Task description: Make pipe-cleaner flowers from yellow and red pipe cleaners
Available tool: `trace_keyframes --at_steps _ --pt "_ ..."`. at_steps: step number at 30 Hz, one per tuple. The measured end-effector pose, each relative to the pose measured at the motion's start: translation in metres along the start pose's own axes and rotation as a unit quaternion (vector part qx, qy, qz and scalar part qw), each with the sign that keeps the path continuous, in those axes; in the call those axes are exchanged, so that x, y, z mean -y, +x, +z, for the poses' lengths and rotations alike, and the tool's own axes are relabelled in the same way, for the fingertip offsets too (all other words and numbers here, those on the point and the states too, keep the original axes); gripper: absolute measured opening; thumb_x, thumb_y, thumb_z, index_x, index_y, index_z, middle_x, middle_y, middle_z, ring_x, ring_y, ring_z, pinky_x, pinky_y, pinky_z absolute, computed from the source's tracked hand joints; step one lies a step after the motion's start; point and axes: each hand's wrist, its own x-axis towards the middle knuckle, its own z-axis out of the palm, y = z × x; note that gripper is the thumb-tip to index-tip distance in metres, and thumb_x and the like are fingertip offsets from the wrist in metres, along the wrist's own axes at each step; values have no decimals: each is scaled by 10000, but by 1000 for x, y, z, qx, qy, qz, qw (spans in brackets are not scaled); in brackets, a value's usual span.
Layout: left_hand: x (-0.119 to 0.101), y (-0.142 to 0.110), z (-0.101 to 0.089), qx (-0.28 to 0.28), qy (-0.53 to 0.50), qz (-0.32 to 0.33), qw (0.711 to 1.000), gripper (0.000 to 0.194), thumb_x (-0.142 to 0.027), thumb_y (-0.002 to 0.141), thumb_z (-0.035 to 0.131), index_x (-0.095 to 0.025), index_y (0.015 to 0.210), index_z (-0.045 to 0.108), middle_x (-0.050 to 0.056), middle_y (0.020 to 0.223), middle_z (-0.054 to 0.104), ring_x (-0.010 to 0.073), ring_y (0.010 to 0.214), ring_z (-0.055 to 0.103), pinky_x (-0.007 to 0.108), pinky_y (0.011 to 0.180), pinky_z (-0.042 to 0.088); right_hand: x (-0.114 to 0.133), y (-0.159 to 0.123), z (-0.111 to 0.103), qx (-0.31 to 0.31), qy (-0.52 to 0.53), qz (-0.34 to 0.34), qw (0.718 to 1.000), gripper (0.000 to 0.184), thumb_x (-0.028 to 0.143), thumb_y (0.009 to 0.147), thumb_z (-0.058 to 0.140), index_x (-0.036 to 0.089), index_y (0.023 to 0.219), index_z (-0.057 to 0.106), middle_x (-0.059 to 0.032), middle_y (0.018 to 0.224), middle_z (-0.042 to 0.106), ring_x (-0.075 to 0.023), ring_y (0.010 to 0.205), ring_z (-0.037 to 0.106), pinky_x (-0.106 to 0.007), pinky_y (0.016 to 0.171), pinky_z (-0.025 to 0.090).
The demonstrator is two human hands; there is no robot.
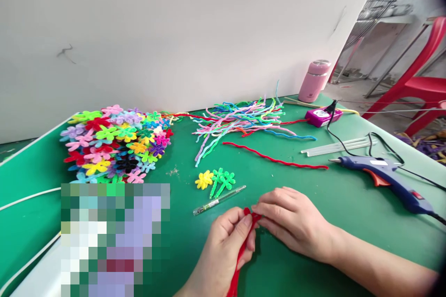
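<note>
Both hands meet over the near middle of the green table. My left hand (232,236) is closed on a red pipe cleaner (235,271), whose lengths trail down to the bottom edge. Fingertips of my right hand (292,220) pinch the bent upper end of the same red pipe cleaner, just right of the left thumb. How the end is bent is partly hidden by the fingers. Beyond the hands lie a clear pen (219,200), a yellow pipe-cleaner flower (204,179) and green pipe-cleaner pieces (223,182).
Left stands a heap of colourful pipe-cleaner flowers (114,144). Loose pipe cleaners (240,120) lie at the back, a wavy red one (275,157) nearer. Right are a blue glue gun (386,178) with cord, glue sticks (334,147), a purple power socket (318,117) and a pink flask (314,82).
</note>
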Motion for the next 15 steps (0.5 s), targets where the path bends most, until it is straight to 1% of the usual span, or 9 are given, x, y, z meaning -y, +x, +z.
trace_keyframes --at_steps 3,7,10,15 --pt "0 0 1 2 -9 -11 1000 270 -371 780 564 -157 656 457 -55 504 438 34 406 282 197 392 143 -2 0 -2 22 -28 -26 999 159 216 885 473 191 1027 540 -32 880 642 -142 680 549 -288 596 373" --pt "3 0 -1 -8 -48 -28 998 258 -355 747 611 -152 661 478 -52 511 448 40 433 299 191 412 162 -2 0 -5 54 -56 -50 996 170 217 892 446 183 1029 539 -38 892 634 -153 680 519 -299 580 339" --pt "6 -2 -2 -12 -59 -32 998 255 -353 734 624 -154 653 487 -48 515 468 39 430 309 191 421 172 -1 1 -6 60 -61 -60 995 170 212 893 422 170 1003 545 -48 893 630 -160 679 504 -304 583 330" --pt "7 -5 1 -39 -31 -14 999 260 -329 747 605 -159 605 468 -47 499 469 37 415 320 196 423 170 2 6 -6 62 -52 -60 995 165 208 887 408 151 943 553 -52 843 625 -163 669 487 -305 586 323"
